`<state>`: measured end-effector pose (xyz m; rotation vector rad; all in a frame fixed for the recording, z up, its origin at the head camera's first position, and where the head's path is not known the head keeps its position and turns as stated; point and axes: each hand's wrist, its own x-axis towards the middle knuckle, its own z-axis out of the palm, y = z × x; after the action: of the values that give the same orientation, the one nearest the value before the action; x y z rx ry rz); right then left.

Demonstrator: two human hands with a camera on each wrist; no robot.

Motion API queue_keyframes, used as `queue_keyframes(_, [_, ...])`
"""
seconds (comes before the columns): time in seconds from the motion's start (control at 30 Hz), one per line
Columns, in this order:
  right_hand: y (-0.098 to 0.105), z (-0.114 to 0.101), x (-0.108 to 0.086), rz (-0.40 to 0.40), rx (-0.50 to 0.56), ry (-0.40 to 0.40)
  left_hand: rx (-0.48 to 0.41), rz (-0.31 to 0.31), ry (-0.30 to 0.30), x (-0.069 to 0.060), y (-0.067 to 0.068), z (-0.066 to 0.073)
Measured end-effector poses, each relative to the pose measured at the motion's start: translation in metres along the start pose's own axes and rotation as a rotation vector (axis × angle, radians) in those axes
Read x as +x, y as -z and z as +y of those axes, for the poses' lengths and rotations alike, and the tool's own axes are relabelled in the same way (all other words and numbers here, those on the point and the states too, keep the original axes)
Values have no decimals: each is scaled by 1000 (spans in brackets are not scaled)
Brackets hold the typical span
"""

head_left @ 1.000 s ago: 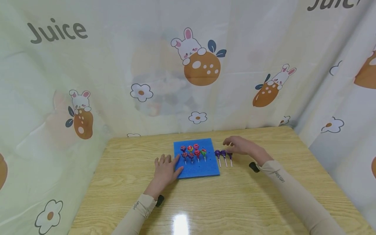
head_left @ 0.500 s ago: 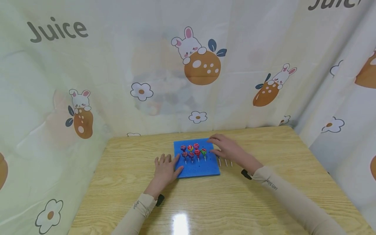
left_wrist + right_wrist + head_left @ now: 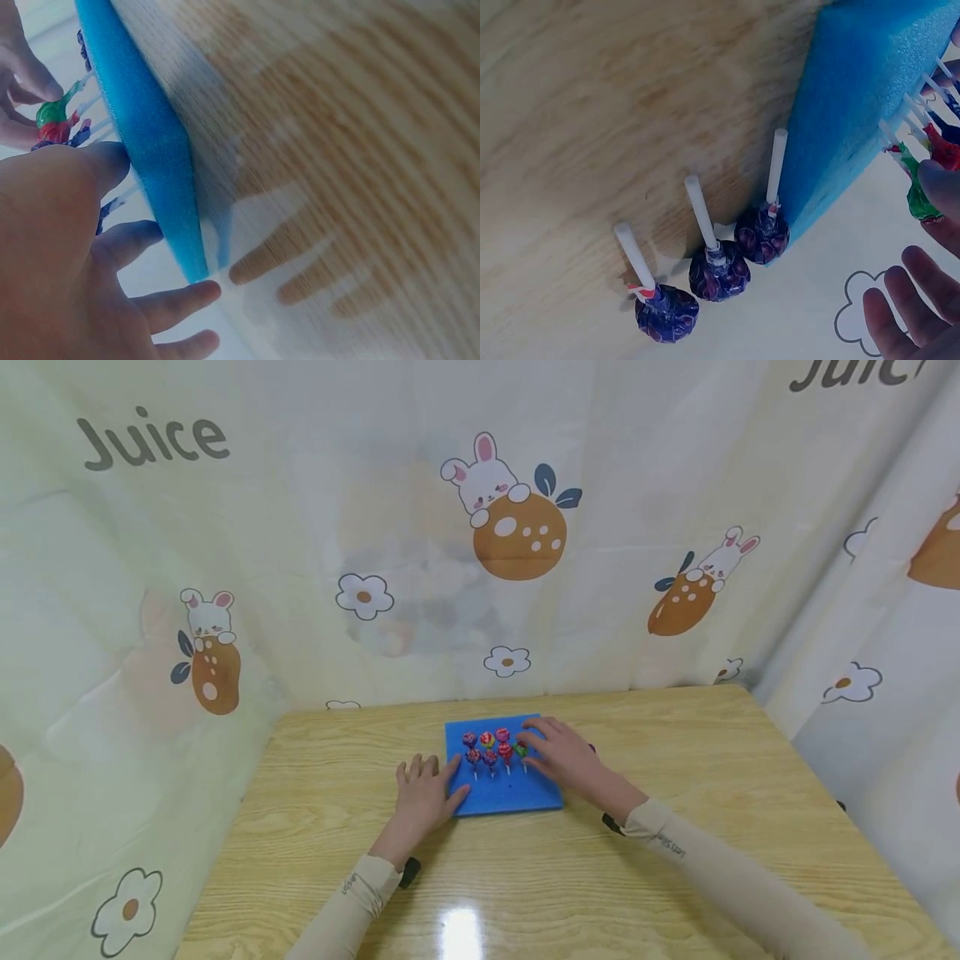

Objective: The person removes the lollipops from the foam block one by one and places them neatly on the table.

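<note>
Several wrapped lollipops stand by their white sticks in a blue foam board (image 3: 502, 795). At their right end, my right hand (image 3: 566, 756) has thumb and fingers on both sides of the green lollipop (image 3: 917, 191) and appears to pinch its head. Beside it are a red lollipop (image 3: 505, 750), a pink one (image 3: 502, 735) and a yellow-red one (image 3: 487, 739); dark purple ones stand further left. My left hand (image 3: 422, 793), fingers spread, rests on the board's left edge, its thumb on the foam in the left wrist view.
Three purple lollipops lie in a row on the wooden table (image 3: 330, 827), right of the board; the middle one (image 3: 718, 271) shows in the right wrist view. My right hand mostly hides them from the head. A printed curtain (image 3: 405, 527) stands behind the table.
My right hand has moved left from above the loose purple lollipops, over the board's right edge, to the green lollipop. My left hand stays at the board's left edge.
</note>
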<state>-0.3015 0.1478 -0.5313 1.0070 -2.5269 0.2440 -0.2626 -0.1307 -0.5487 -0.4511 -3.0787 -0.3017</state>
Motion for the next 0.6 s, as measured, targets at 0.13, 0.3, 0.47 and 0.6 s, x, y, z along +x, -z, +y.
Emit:
queue_keyframes(0.13, [-2,0,-1,16,-3,3,10,8,-2,0,-1,0])
queue_keyframes(0.3, [-2,0,-1,39,20,13,12,10,-2,0,-1,-1])
queue_keyframes(0.47, [2,-1,0,42,40,-10,6,1,1,-1,-1,0])
queue_keyframes(0.6, [9,-1,4,43,64,-38,3,-1,2,-1,0,0])
